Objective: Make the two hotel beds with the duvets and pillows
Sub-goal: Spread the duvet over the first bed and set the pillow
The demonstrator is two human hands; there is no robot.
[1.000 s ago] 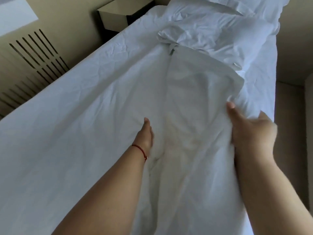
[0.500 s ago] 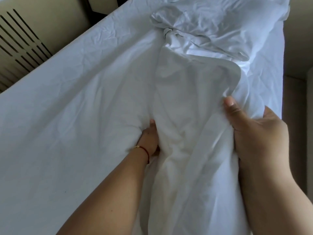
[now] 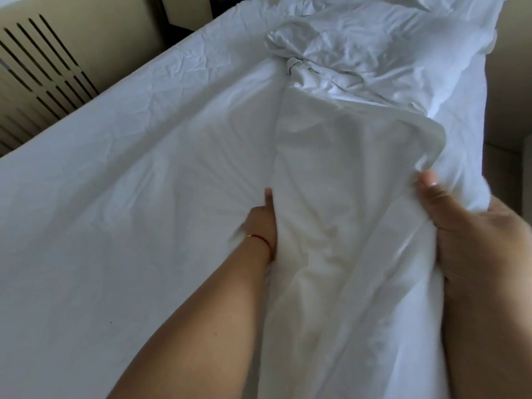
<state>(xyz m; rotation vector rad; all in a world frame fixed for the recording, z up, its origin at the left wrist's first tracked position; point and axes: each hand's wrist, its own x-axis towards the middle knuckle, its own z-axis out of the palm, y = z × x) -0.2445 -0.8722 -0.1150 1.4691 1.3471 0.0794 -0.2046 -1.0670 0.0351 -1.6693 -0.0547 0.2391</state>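
Observation:
A white duvet point(image 3: 339, 174) lies folded lengthwise along the right half of the bed point(image 3: 121, 174), which is covered by a white sheet. My left hand point(image 3: 263, 223), with a red string on the wrist, is pushed into the duvet's left fold, thumb up; its fingers are hidden in the cloth. My right hand point(image 3: 472, 234) grips the duvet's right edge near a rounded corner. A crumpled white pillow point(image 3: 374, 50) lies at the head of the bed, beyond the duvet.
A beige wall with a slatted vent point(image 3: 43, 70) runs along the bed's left side. A nightstand point(image 3: 187, 10) stands at the top left corner. Beige floor point(image 3: 503, 168) shows to the right of the bed.
The view has tilted down and closer to the bed. My left hand has gone from lying flat on the sheet to digging into the duvet's fold. My right hand keeps its grip.

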